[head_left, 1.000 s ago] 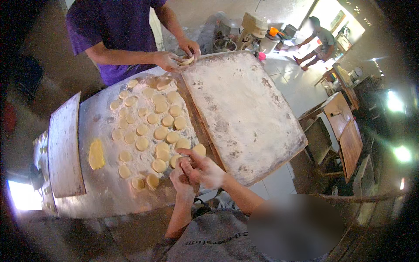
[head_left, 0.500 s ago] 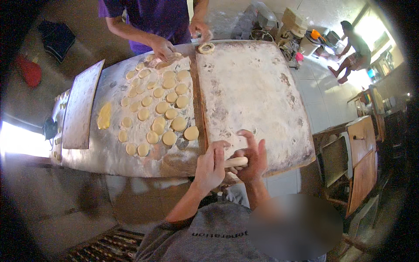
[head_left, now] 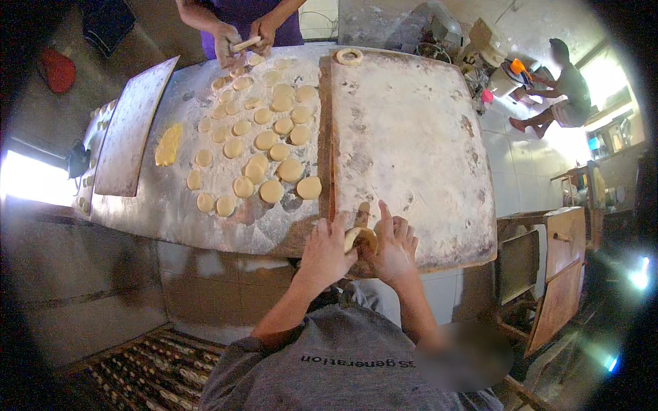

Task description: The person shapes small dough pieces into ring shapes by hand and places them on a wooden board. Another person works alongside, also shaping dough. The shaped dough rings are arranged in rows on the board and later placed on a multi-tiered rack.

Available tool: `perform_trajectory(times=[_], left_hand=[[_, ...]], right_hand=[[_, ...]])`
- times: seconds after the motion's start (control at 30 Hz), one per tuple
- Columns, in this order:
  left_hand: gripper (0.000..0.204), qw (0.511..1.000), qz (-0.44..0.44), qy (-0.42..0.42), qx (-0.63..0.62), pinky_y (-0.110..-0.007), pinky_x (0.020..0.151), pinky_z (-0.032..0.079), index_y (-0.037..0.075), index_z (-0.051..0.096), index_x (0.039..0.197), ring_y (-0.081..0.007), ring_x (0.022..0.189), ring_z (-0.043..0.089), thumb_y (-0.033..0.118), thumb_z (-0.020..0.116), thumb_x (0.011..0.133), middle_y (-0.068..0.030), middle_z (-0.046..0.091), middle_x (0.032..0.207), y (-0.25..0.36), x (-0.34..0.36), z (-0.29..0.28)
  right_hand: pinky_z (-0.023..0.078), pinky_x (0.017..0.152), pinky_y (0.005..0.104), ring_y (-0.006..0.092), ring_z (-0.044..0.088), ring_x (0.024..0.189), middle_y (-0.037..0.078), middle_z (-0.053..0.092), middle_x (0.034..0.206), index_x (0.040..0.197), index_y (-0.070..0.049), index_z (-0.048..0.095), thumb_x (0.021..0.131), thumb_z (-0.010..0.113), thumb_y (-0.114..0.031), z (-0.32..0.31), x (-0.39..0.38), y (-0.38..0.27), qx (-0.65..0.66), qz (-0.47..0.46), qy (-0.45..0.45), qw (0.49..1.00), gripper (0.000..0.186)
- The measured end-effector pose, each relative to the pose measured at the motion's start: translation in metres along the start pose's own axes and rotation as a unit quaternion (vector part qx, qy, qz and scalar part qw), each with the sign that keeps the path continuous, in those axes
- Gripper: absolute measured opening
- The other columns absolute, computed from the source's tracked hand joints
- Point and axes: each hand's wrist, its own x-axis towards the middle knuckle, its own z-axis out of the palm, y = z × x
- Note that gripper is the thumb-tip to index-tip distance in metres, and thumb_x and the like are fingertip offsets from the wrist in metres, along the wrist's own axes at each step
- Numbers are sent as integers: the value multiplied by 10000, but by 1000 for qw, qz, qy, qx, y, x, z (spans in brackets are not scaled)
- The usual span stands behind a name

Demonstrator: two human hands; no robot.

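My left hand (head_left: 327,250) and my right hand (head_left: 392,248) meet at the near edge of a floured wooden board (head_left: 418,137). Between them they hold a small pale piece of dough (head_left: 358,238), with the fingers of both hands curled around it. To the left of the board, many flat round dough discs (head_left: 271,147) lie in rows on a floured metal table (head_left: 164,212). The nearest disc (head_left: 309,187) sits just beyond my left hand.
Across the table a co-worker's hands (head_left: 243,40) hold a short dough roll. A dough ring (head_left: 349,56) lies at the board's far edge. A second wooden board (head_left: 133,127) and a yellow lump (head_left: 167,145) lie left. A wooden cabinet (head_left: 548,267) stands right; another person (head_left: 558,96) sits beyond.
My hands left the near discs and came together at the board's near edge around the dough piece. The co-worker's hands now hold a dough roll.
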Motion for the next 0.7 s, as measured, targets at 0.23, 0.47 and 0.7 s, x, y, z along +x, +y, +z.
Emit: perform_trajectory(times=[0.23,0.47,0.7], left_hand=[[699,1000,13,-2,7,-537,829,445,56,353,1359,-392,1025,551,216,699,774,-209,493,1104,-6,-1,11],[667,994,71,8,-80,-567,784,473,49,342,1341,-434,1017,576,128,668,765,-230,514,1122,-45,-4,-8],[557,988,-41,35,-147,-488,869,479,-41,374,1274,-449,1031,581,216,630,850,-295,584,1096,-182,3,-86]], right_hand=[[340,970,544,418,435,1175,227,419,1299,1519,-177,151,775,705,-409,6,-3,-11,-16,38,8,999,957],[422,934,451,356,562,1055,202,600,1096,1348,-117,462,875,610,-198,9,25,-68,27,-70,73,994,502],[464,890,456,330,569,1059,164,594,1066,1143,-53,593,894,593,-250,91,150,-194,-42,-271,39,961,318]])
